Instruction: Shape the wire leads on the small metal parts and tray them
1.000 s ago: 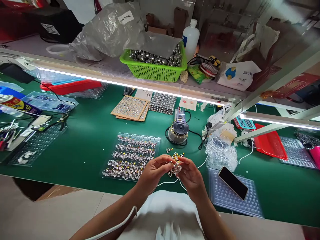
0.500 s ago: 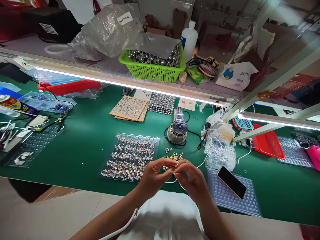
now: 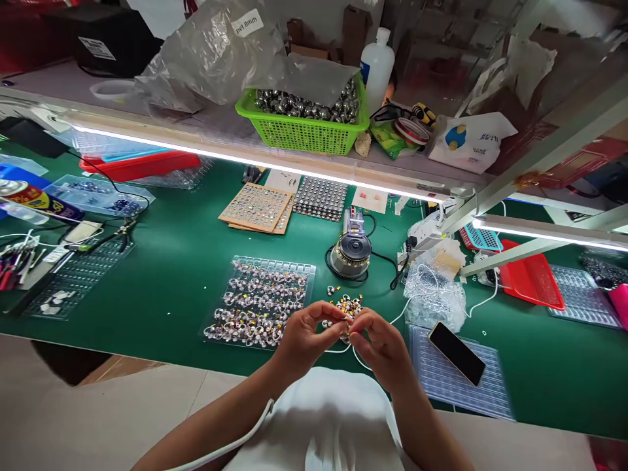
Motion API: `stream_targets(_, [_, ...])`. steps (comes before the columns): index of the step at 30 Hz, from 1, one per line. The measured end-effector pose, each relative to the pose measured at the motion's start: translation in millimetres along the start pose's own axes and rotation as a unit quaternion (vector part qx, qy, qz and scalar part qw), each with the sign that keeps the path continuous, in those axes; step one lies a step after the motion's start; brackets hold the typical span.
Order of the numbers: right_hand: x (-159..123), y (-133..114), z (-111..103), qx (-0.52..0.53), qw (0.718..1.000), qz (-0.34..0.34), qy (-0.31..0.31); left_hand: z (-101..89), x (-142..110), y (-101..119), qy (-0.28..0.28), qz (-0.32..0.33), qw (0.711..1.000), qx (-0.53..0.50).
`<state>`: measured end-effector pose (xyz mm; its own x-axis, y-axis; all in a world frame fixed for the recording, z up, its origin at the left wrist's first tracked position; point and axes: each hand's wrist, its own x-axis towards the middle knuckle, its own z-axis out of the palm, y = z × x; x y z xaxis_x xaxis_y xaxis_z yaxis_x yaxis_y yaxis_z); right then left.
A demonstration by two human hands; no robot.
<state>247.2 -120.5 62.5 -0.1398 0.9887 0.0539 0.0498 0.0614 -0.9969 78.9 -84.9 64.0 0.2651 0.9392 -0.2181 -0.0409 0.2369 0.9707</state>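
Observation:
My left hand and my right hand meet fingertip to fingertip near the table's front edge. Both are closed in a pinch around something tiny, too small to name and mostly covered by the fingers. Just beyond the fingertips lies a loose pile of small ring-shaped parts with yellow tabs, partly hidden by my hands. One similar part sits apart from it. Left of the pile, a clear plastic tray carries rows of white ring-shaped parts; my left hand overlaps its corner in view.
Behind the pile stands a round device with a black top, its cable looping right. A phone lies on a clear ribbed tray. Overhead, a lit shelf holds a green basket of shiny balls. Pliers lie left.
The view has shifted slightly, so the table's contents sit a little further right and higher. My hands stay pinched together over the same spot, with small finger movement.

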Motion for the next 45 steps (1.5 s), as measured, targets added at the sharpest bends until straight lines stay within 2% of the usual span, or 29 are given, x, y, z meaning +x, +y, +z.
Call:
stream_targets(3, [1.3, -2.7, 1.3, -0.053, 0.999, 0.010, 0.005, 0.5, -0.5, 0.8, -0.008, -0.019, 1.000, -0.009])
stream_targets(7, [3.8, -5.2, 2.8, -0.107, 0.993, 0.024, 0.034, 1.0, -1.2, 1.6, -0.012, -0.010, 1.000, -0.009])
stream_targets(15, [6.0, -1.2, 7.1, -0.124, 0.988, 0.042, 0.076, 2.2, -4.6, 1.7, -0.006, 0.000, 1.000, 0.011])
stream_targets(30, [5.6, 1.1, 8.9, -0.107, 0.986, 0.066, 0.109, 5.8, -4.1, -2.9, -0.001, -0.006, 1.000, -0.027])
stream_targets(39, [6.3, 4.2, 15.9, -0.069, 0.984, 0.086, 0.142, 5.5, -10.0, 0.8, 0.006, 0.067, 0.996, 0.060])
stream_targets(45, [8.6, -2.7, 16.0, -0.035, 0.984, 0.125, 0.120, 2.1, -9.3, 0.5, 0.003, 0.061, 0.996, 0.058])
